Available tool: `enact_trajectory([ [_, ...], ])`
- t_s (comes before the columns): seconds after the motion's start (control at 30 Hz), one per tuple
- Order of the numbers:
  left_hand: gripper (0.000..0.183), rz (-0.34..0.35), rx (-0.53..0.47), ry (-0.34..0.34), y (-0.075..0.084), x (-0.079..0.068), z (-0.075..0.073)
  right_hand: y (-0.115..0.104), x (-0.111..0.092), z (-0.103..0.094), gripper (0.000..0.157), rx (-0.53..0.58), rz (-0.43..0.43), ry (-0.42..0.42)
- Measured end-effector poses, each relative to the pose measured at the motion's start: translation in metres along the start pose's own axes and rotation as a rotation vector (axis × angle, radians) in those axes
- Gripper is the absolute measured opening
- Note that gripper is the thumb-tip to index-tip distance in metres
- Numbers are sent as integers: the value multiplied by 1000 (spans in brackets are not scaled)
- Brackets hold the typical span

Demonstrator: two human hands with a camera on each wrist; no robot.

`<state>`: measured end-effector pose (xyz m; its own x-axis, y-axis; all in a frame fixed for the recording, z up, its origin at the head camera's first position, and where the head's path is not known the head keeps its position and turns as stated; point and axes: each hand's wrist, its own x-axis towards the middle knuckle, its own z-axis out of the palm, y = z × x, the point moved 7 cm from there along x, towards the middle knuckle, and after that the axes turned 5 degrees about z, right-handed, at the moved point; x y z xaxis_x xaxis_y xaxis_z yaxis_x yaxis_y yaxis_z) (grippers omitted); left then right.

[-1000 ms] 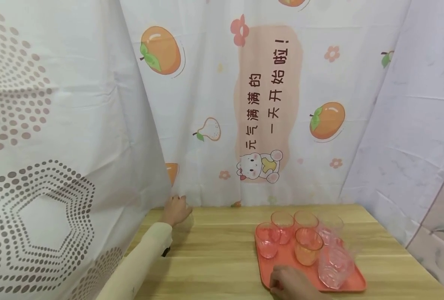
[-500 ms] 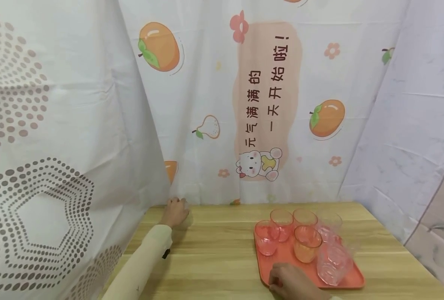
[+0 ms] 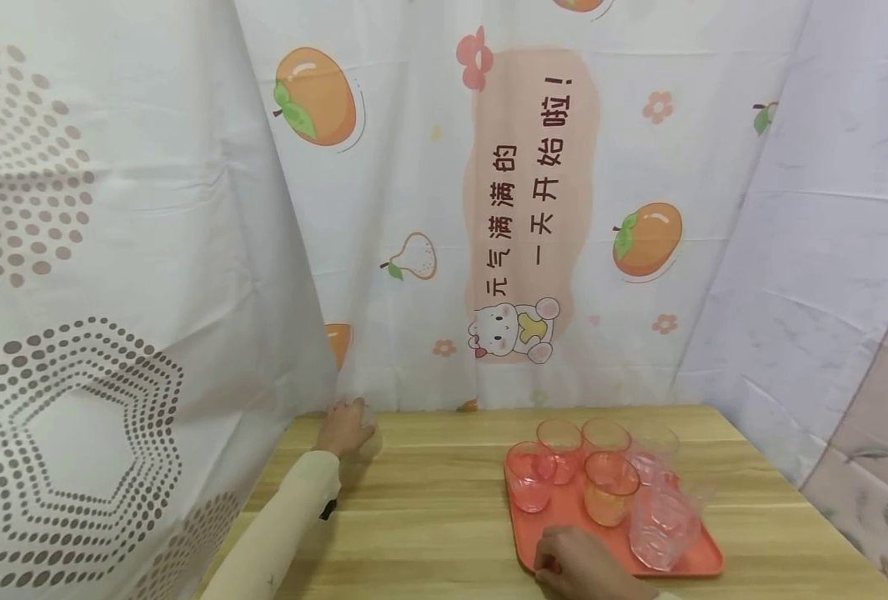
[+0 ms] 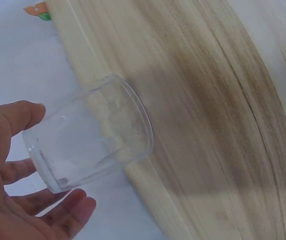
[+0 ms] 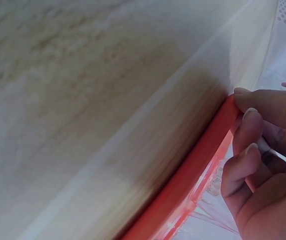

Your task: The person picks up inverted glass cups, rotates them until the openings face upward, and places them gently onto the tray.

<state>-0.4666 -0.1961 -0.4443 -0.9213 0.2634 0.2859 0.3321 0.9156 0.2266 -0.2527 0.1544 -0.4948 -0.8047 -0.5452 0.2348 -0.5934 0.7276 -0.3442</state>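
At the far left corner of the table, my left hand (image 3: pixel 344 427) holds a clear cup (image 4: pixel 90 137). In the left wrist view the thumb lies along one side of the cup and the fingers curl at the other. My right hand (image 3: pixel 582 562) grips the near left corner of a red tray (image 5: pixel 183 190), thumb on the rim and fingers bent beneath it. On the tray stand a pink cup (image 3: pixel 529 492), two reddish cups behind it, an amber cup (image 3: pixel 610 504), a clear cup (image 3: pixel 655 446) and a clear, tilted-looking jug-like vessel (image 3: pixel 663 533).
The wood-grain table (image 3: pixel 428 533) stretches between my hands. A printed curtain (image 3: pixel 413 350) hangs along its back edge. White cloth with dots (image 3: pixel 211 400) closes in the left side, close beside my left arm, and pale cloth (image 3: pixel 789 375) hangs at the right.
My left hand stays at the corner, its fingers shifting slightly so the clear cup shows more beside them. My right hand keeps its place on the tray. The head view sways a little.
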Motion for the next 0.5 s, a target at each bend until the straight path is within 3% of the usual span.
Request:
enact_trajectory([
  [0.27, 58, -21, -16, 14, 0, -10, -8, -2, -1, 1, 18, 11, 6, -13],
  [0.5, 56, -48, -26, -20, 1, -13, -10, -3, 0, 0, 17, -5, 18, -28],
])
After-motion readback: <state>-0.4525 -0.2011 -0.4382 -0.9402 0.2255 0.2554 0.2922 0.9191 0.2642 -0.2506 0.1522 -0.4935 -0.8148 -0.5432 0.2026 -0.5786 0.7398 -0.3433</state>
